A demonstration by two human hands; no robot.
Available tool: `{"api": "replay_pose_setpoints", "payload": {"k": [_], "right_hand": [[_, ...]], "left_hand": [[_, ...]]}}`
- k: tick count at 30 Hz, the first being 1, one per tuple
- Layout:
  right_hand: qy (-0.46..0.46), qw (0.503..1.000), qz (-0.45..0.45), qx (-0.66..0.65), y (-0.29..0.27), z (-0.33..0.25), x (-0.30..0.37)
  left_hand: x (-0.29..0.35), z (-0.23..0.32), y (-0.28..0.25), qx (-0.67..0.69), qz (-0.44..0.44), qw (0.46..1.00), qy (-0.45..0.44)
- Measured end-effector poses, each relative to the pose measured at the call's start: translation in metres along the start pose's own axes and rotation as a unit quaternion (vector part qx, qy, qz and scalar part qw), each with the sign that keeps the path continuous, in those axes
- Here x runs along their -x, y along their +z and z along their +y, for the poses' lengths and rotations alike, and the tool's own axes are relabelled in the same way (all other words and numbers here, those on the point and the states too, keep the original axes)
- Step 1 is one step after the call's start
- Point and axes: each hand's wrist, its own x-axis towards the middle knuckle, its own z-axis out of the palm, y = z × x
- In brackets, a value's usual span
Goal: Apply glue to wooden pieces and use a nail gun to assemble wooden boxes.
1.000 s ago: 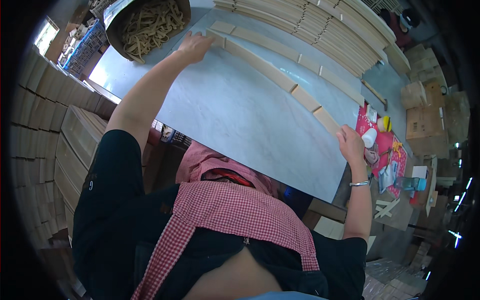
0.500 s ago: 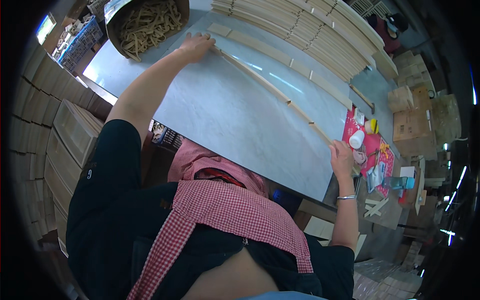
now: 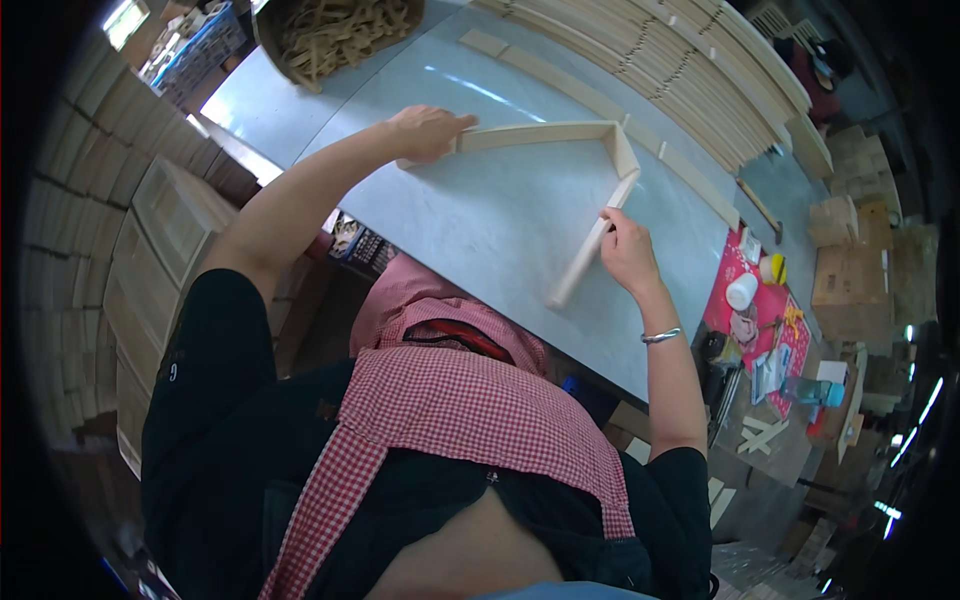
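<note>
A pale wooden strip [image 3: 545, 134], jointed into several segments, stands on edge on the grey-white tabletop [image 3: 460, 230], bent at its joints into an angular open shape. My left hand [image 3: 430, 132] is closed round its left part, where a short end piece shows below the palm. With thumb and fingers, my right hand [image 3: 630, 252] grips the right-hand segment, which slants toward me. A short segment at the far right joins the two longer ones. Behind it a second jointed strip [image 3: 570, 88] lies flat and straight along the table.
Stacked grooved strips [image 3: 680, 60] line the far side. A bin of curled tan bands [image 3: 345, 45] stands at the far left. To the right are a hammer [image 3: 762, 208], a white bottle [image 3: 742, 291], a yellow-topped tub [image 3: 773, 268] and a water bottle [image 3: 812, 391].
The strip was stretched nearly straight between my hands; now it is bent at its joints. My right hand has come inward with its end, and my left hand has moved slightly nearer.
</note>
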Motion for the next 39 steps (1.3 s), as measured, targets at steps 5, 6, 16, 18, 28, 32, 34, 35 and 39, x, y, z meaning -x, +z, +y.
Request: {"api": "replay_pose_setpoints", "payload": {"k": [5,6,16,18,28,32,34,35,39], "right_hand": [[-0.107,0.992,-0.058,-0.025,0.008,-0.057,-0.011],[-0.145,0.989,-0.036,0.016,0.010,-0.069,-0.012],[-0.196,0.980,0.004,-0.020,0.055,-0.095,-0.028],[-0.197,0.980,-0.006,-0.004,0.053,-0.095,-0.028],[-0.200,0.979,0.017,0.020,0.056,-0.101,-0.028],[-0.183,0.983,0.009,0.022,0.055,-0.101,-0.028],[-0.177,0.984,0.004,0.023,0.055,-0.101,-0.029],[-0.178,0.984,0.002,0.021,0.055,-0.102,-0.030],[-0.174,0.985,-0.009,0.015,0.052,-0.104,-0.028]], "left_hand": [[0.007,0.008,-0.001,0.178,-0.023,0.978,-0.109],[0.011,0.010,-0.002,0.239,-0.034,0.959,-0.147],[0.034,0.012,0.031,0.381,0.096,0.897,-0.202],[0.033,0.013,0.036,0.387,0.116,0.891,-0.208],[0.036,0.019,0.036,0.403,0.089,0.882,-0.226],[0.059,0.014,0.044,0.546,0.131,0.814,-0.151],[0.069,0.013,0.043,0.591,0.144,0.784,-0.126],[0.073,0.011,0.038,0.569,0.111,0.809,-0.096],[0.081,0.008,0.023,0.497,0.005,0.868,-0.002]]}}
